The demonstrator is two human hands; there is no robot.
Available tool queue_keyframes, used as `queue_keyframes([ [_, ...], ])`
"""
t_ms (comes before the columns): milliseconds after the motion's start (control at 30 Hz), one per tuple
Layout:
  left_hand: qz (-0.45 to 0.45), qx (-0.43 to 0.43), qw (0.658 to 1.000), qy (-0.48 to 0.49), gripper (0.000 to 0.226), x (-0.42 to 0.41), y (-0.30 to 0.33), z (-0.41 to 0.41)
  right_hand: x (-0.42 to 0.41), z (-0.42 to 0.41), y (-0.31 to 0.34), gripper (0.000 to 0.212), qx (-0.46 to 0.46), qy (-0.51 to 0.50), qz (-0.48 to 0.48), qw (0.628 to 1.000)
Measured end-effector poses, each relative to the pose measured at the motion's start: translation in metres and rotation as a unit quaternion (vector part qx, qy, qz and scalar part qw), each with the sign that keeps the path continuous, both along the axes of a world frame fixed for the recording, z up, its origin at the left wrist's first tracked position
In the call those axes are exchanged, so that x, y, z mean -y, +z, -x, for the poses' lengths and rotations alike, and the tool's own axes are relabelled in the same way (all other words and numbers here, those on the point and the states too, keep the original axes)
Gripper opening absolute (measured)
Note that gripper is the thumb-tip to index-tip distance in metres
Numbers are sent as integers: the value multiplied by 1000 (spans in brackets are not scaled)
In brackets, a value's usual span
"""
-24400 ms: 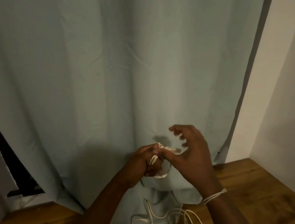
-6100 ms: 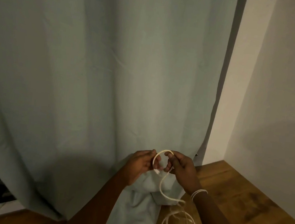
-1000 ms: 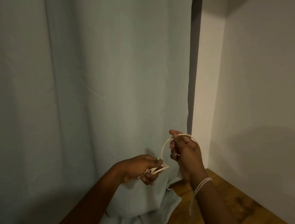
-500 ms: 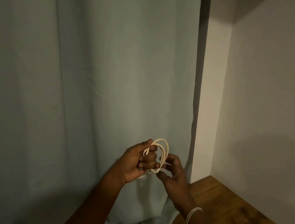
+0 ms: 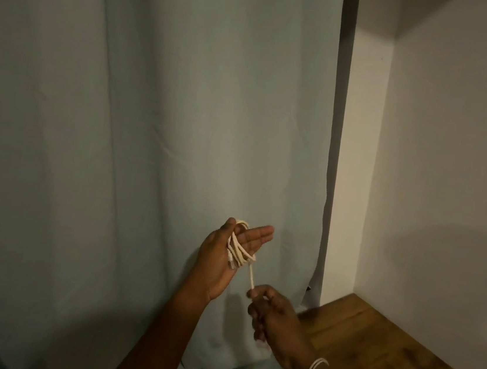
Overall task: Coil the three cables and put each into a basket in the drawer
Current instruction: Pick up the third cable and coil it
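Against the curtain (image 5: pixel 149 142) I see the left hand (image 5: pixel 224 258), fingers straight, wearing cable (image 5: pixel 240 250) loops; right hand (image 5: pixel 274 313) pinches the tail below. Coiling step; next, wrap the tail.

A pale grey-green curtain (image 5: pixel 149 142) hangs in soft folds behind the hands and bunches below them. Right of the hands, a dark gap edges it beside a white wall (image 5: pixel 455 149) corner. Brown wooden floor (image 5: pixel 398 365) lies lower right, dimly lit.

Cream cable (image 5: pixel 238 249) looped around straight fingers, tail taut.
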State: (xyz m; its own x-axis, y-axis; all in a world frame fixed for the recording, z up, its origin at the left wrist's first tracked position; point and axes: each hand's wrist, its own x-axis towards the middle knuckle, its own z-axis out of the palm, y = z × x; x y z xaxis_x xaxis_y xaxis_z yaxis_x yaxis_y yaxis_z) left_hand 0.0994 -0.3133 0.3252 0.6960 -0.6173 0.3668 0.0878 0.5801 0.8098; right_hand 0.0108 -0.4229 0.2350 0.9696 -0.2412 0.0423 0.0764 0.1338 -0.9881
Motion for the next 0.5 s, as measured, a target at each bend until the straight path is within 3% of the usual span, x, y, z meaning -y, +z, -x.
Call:
queue_keyframes([
  [67, -119, 158, 973, 119, 41, -2, -12, -10, -2, 12, 3, 23, -52, 68, 45, 995],
  [167, -257, 346, 872, 232, 34, -6, -31, -18, 5, 23, 19, 44, -41, 104, 48, 993],
  [267, -303, 422, 822, 233, 27, -7, -41, -18, 13, 31, 49, 20, 39, 109, -58, 992],
  [333, -310, 354, 865, 173, 33, -5, -43, -8, 21, 33, 64, 26, 82, 134, -196, 968],
  [400, -304, 274, 908, 90, 43, -3, -41, 4, 28, 31, 72, 29, 105, 117, -273, 949],
  [433, -301, 247, 919, 58, 44, -1, -38, 10, 30, 29, 75, 27, 105, 83, -262, 956],
  [500, -275, 199, 940, -8, 41, 3, -36, 17, 34, 26, 77, 17, 98, -26, -131, 986],
])
